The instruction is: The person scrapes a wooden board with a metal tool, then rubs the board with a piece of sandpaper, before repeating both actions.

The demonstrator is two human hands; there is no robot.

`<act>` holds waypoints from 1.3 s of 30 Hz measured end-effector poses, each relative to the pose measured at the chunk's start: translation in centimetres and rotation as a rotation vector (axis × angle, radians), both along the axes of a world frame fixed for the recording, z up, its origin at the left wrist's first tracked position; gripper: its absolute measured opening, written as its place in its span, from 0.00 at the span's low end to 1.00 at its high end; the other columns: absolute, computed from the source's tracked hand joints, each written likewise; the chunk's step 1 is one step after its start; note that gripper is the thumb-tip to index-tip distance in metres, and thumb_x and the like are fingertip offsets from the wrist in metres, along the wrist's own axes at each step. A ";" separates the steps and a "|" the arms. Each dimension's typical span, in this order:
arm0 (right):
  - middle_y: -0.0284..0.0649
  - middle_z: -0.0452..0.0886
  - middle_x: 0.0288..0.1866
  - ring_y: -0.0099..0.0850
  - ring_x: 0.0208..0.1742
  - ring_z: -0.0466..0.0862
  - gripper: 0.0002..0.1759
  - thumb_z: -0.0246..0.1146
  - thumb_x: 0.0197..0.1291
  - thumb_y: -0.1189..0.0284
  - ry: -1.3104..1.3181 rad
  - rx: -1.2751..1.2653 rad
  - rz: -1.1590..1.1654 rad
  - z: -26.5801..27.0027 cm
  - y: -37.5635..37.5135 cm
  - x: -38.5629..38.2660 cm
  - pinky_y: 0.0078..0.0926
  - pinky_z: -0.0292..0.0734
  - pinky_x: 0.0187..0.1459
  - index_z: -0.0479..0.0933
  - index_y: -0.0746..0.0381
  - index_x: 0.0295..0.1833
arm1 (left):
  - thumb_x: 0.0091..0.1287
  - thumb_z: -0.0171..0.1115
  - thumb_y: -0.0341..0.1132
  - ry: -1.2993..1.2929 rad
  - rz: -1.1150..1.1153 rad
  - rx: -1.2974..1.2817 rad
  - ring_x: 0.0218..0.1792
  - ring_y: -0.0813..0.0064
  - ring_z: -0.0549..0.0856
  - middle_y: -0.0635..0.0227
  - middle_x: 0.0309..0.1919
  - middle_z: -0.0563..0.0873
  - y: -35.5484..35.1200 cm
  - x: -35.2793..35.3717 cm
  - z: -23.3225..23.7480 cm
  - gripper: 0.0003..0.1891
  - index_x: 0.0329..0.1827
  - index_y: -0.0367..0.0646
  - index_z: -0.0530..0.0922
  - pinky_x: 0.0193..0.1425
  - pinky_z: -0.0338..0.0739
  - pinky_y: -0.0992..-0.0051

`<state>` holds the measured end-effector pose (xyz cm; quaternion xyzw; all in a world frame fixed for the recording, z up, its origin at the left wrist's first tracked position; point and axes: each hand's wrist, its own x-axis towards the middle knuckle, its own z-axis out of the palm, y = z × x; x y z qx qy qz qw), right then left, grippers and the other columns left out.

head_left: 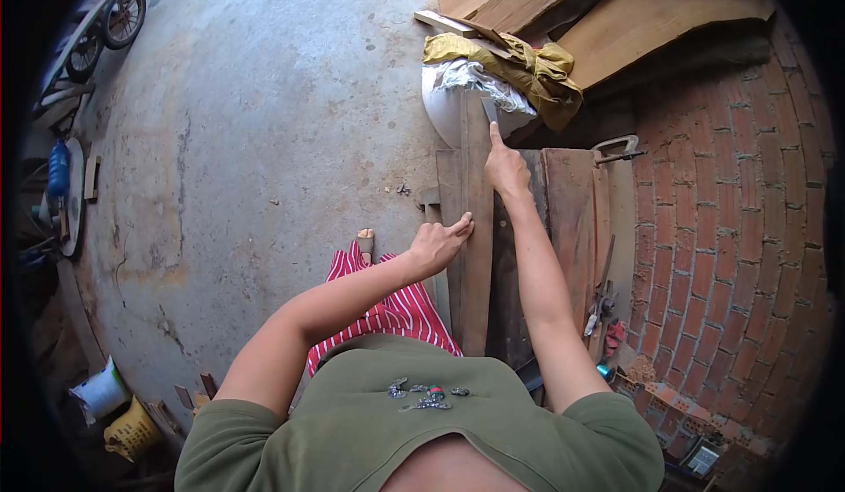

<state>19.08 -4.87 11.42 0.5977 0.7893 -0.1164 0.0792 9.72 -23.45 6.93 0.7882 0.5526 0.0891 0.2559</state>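
Note:
A long narrow wooden plank lies lengthwise on a low wooden bench, its far end sticking out past the bench. My left hand is on the plank's left edge, index finger stretched over the top face and the other fingers bent. Farther along, my right hand is closed round a flat-bladed tool. The tool's pale blade points away from me, beside the plank's far end. My palm and fingers hide its handle.
Beyond the bench sits a white sack with yellow cloth over it. Large wooden boards lean behind. A clamp is at the bench's far right corner, near the brick wall. Buckets stand lower left on the concrete floor.

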 end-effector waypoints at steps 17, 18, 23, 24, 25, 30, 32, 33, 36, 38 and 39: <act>0.61 0.85 0.43 0.57 0.47 0.86 0.40 0.50 0.63 0.73 0.015 -0.056 -0.028 -0.2 -0.2 -0.3 0.56 0.80 0.50 0.52 0.41 0.81 | 0.61 0.54 0.26 -0.028 0.000 -0.020 0.33 0.55 0.88 0.63 0.79 0.60 0.2 -0.1 0.0 0.34 0.75 0.43 0.64 0.35 0.83 0.56; 0.61 0.85 0.43 0.57 0.47 0.86 0.40 0.50 0.63 0.73 0.011 -0.054 -0.021 0.1 -1.7 0.1 0.56 0.80 0.50 0.52 0.41 0.81 | 0.61 0.54 0.26 -0.032 0.007 -0.018 0.33 0.55 0.88 0.63 0.79 0.60 0.2 -0.1 -0.1 0.34 0.75 0.43 0.64 0.35 0.83 0.56; 0.61 0.85 0.45 0.57 0.48 0.86 0.39 0.49 0.64 0.73 -0.013 -0.093 -0.006 0.4 -1.1 -0.6 0.56 0.80 0.51 0.52 0.43 0.82 | 0.62 0.55 0.26 -0.034 0.001 -0.004 0.33 0.56 0.89 0.64 0.79 0.60 0.2 -0.1 -0.5 0.34 0.75 0.44 0.64 0.35 0.83 0.57; 0.61 0.85 0.46 0.56 0.49 0.86 0.39 0.49 0.64 0.73 0.013 -0.055 0.005 0.1 0.4 -1.1 0.56 0.80 0.51 0.52 0.43 0.81 | 0.62 0.55 0.26 -0.034 -0.007 -0.007 0.33 0.56 0.89 0.64 0.79 0.60 0.2 -0.1 -0.3 0.34 0.75 0.44 0.64 0.35 0.83 0.57; 0.60 0.85 0.47 0.56 0.50 0.86 0.39 0.50 0.65 0.73 0.031 -0.062 -0.022 -0.1 1.6 -1.7 0.55 0.80 0.52 0.53 0.42 0.81 | 0.62 0.55 0.26 -0.022 -0.015 -0.018 0.33 0.56 0.89 0.64 0.79 0.60 0.2 -0.1 0.1 0.34 0.75 0.44 0.64 0.34 0.83 0.57; 0.59 0.85 0.44 0.56 0.48 0.86 0.39 0.49 0.64 0.73 0.029 -0.054 -0.011 0.0 -1.5 -1.0 0.56 0.81 0.50 0.53 0.42 0.81 | 0.60 0.56 0.26 -0.006 -0.014 -0.019 0.33 0.56 0.89 0.64 0.80 0.58 0.4 -0.2 -0.5 0.36 0.76 0.44 0.62 0.34 0.83 0.57; 0.59 0.85 0.44 0.56 0.47 0.87 0.39 0.50 0.64 0.73 -0.033 -0.124 -0.016 0.4 -3.6 -0.6 0.55 0.81 0.49 0.53 0.42 0.81 | 0.60 0.56 0.26 -0.017 -0.016 -0.044 0.33 0.56 0.89 0.65 0.80 0.57 0.4 -0.2 -0.4 0.37 0.76 0.44 0.61 0.33 0.82 0.56; 0.58 0.86 0.44 0.56 0.47 0.87 0.39 0.50 0.64 0.73 -0.033 -0.121 -0.021 0.7 -3.5 -0.7 0.54 0.82 0.49 0.54 0.42 0.81 | 0.60 0.56 0.26 -0.022 -0.014 -0.051 0.33 0.56 0.89 0.65 0.80 0.57 0.4 -0.2 -0.3 0.37 0.76 0.44 0.61 0.33 0.82 0.56; 0.58 0.86 0.44 0.55 0.47 0.87 0.39 0.50 0.64 0.73 0.006 -0.023 0.012 -0.4 -0.4 -2.0 0.54 0.82 0.49 0.54 0.43 0.81 | 0.60 0.56 0.26 -0.020 -0.016 -0.022 0.33 0.55 0.89 0.65 0.80 0.58 0.2 -0.2 -0.1 0.36 0.76 0.45 0.61 0.33 0.82 0.56; 0.57 0.86 0.44 0.55 0.47 0.87 0.38 0.50 0.64 0.73 0.028 -0.031 -0.004 -0.6 0.7 -2.4 0.54 0.82 0.49 0.54 0.42 0.81 | 0.60 0.56 0.26 -0.020 -0.018 -0.025 0.33 0.55 0.89 0.66 0.80 0.58 0.2 -0.4 0.1 0.36 0.76 0.46 0.61 0.33 0.83 0.56; 0.57 0.86 0.44 0.55 0.47 0.87 0.39 0.50 0.64 0.73 0.034 -0.027 0.001 -0.7 0.6 -2.3 0.55 0.82 0.49 0.54 0.42 0.81 | 0.60 0.56 0.26 -0.011 -0.022 -0.024 0.33 0.55 0.89 0.66 0.80 0.58 0.0 -0.4 -0.1 0.36 0.76 0.46 0.61 0.33 0.83 0.56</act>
